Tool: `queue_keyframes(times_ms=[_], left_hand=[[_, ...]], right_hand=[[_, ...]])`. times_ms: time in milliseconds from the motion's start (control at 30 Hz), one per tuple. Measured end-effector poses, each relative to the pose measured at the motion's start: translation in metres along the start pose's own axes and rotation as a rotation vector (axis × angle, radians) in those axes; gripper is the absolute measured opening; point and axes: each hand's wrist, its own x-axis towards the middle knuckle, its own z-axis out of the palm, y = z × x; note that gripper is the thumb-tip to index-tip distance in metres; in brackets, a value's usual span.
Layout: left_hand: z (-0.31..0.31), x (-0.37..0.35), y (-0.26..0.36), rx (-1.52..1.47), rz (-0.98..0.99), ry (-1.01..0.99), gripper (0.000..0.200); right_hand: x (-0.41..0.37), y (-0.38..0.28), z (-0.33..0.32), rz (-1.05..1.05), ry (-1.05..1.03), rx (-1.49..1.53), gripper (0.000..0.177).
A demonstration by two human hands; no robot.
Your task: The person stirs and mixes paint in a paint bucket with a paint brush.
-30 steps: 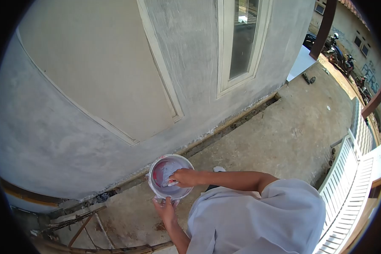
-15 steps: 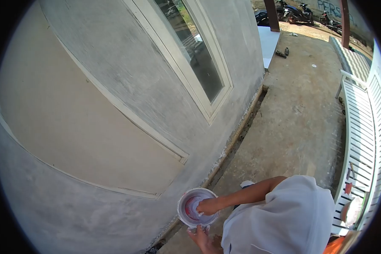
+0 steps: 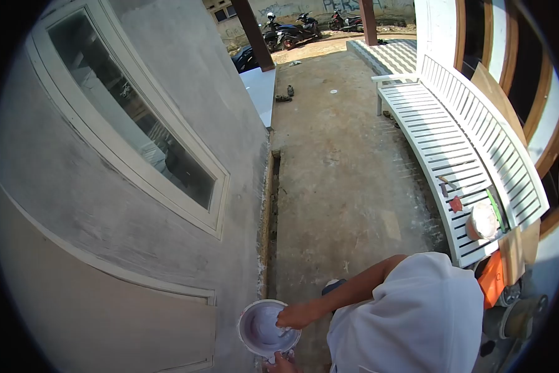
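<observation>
A round pale bucket (image 3: pixel 244 343) stands low by the foot of the grey wall, with whitish, lilac-tinted contents inside. My right hand (image 3: pixel 294 316) reaches over its right side, fingers closed around a small whitish thing (image 3: pixel 285 330) that I cannot make out. Below, at the near rim, my left hand (image 3: pixel 282 362) grips the bucket; white smears cover its fingertips, and the frame's bottom edge cuts it off. My white shirt (image 3: pixel 410 317) fills the lower right.
A grey wall (image 3: pixel 167 261) with a framed window (image 3: pixel 136 118) runs along the left, a narrow gutter (image 3: pixel 272 211) at its foot. On the right, a white slatted bench (image 3: pixel 429 137) carries a whitish tub (image 3: pixel 482 222), a red piece (image 3: pixel 456 204) and a hammer-like tool (image 3: pixel 445 186). Motorbikes (image 3: pixel 297 32) stand far back.
My view has swung to the right, showing more of the bench and less of the wall. My right hand has shifted within the bucket, and less red shows inside it.
</observation>
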Motion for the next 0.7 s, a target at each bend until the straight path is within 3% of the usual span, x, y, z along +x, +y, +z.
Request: queue_keyframes(times_ms=[133, 267, 300, 367, 467, 533, 633, 700], left_hand=[[0.015, 0.032, -0.026, 0.172, 0.065, -0.233, 0.06], [0.046, 0.038, -0.049, 0.437, 0.251, -0.35, 0.053], [0.056, 0.037, -0.056, 0.33, 0.174, -0.373, 0.052], [0.091, 0.002, -0.046, 0.116, 0.012, -0.405, 0.05], [0.136, -0.088, -0.012, 0.189, -0.039, -0.47, 0.051], [0.152, -0.133, -0.016, 0.254, 0.053, -0.569, 0.05], [0.162, -0.143, -0.068, 0.32, 0.089, -0.708, 0.052], [0.167, -0.167, -0.088, 0.326, -0.003, -0.773, 0.059]], right_hand=[[-0.057, 0.007, -0.011, 0.097, 0.108, 0.029, 0.017], [-0.114, 0.008, -0.008, 0.268, 0.192, 0.01, 0.018], [-0.131, 0.007, -0.006, 0.302, 0.207, -0.019, 0.018], [-0.168, 0.003, -0.004, 0.363, 0.249, -0.085, 0.017], [-0.239, -0.024, -0.002, 0.516, 0.265, -0.132, 0.016], [-0.282, -0.045, -0.002, 0.676, 0.214, -0.088, 0.018], [-0.35, -0.073, 0.029, 0.77, 0.496, -0.047, 0.02], [-0.391, -0.093, 0.052, 0.91, 0.727, -0.083, 0.025]])
